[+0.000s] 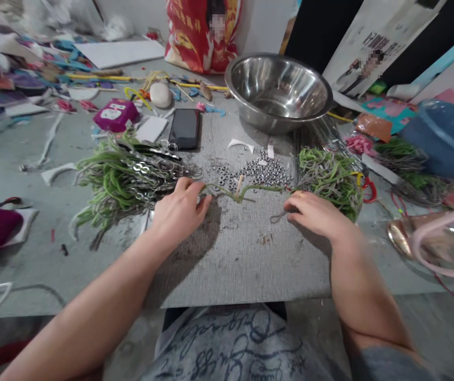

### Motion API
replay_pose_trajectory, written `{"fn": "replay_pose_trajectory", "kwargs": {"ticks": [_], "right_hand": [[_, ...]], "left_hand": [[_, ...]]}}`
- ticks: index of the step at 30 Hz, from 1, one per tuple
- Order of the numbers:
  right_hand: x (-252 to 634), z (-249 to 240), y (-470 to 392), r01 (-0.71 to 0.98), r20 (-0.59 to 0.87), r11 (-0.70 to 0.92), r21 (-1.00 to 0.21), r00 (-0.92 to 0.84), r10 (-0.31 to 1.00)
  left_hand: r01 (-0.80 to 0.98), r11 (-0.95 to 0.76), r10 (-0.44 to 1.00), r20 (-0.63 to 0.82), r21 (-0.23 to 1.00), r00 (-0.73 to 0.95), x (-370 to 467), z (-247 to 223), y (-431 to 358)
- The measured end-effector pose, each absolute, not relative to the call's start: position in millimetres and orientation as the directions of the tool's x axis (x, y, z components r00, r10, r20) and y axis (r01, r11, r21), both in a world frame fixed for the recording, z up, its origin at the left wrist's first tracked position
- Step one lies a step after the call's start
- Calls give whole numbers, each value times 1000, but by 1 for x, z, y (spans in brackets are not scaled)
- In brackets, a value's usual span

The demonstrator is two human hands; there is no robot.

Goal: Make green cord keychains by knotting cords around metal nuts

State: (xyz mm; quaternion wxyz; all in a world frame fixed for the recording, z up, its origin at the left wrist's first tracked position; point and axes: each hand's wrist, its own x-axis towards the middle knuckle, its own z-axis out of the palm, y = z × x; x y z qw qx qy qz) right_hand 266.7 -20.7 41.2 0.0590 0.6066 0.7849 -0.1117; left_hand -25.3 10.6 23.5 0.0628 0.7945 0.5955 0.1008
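A green cord [261,188] runs slightly slack over the table between my two hands. My left hand [179,205] has its fingers curled round one end, beside a pile of green and grey cords [110,180] strung with shiny metal pieces [147,172]. At the other end my right hand [314,211] has its fingertips closed on the cord, and a small grey loop [278,217] sticks out under them. A second heap of green and grey cords [326,174] lies just beyond this hand. Small metal beads [269,172] are scattered behind the cord.
A steel bowl [278,100] stands at the back, with a red bag [203,37] behind it. A black phone [184,128] and a purple packet [116,115] lie at the left. A blue basin [445,140] and a pink-handled clear bag [445,233] are at the right.
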Motion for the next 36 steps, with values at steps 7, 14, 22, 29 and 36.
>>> {"fn": "replay_pose_trajectory", "kwargs": {"ticks": [7,14,22,29,36], "right_hand": [[210,23,-24,856,75,483,-185,-478,875],[167,7,-41,751,216,524,-403,-478,851],[178,15,-38,527,-18,165,-834,-325,945],[197,12,-27,79,-294,-288,-954,-427,855],[216,15,-17,-101,-432,-533,-840,-469,770]], "left_hand": [[590,-514,849,272,623,452,-17,13,-6],[486,-416,747,-16,769,665,-7,12,-13],[321,-140,907,-8,937,420,-13,18,-5],[-313,170,983,-181,935,-8,-25,32,18],[-601,158,945,-296,783,-137,-35,44,29]]}}
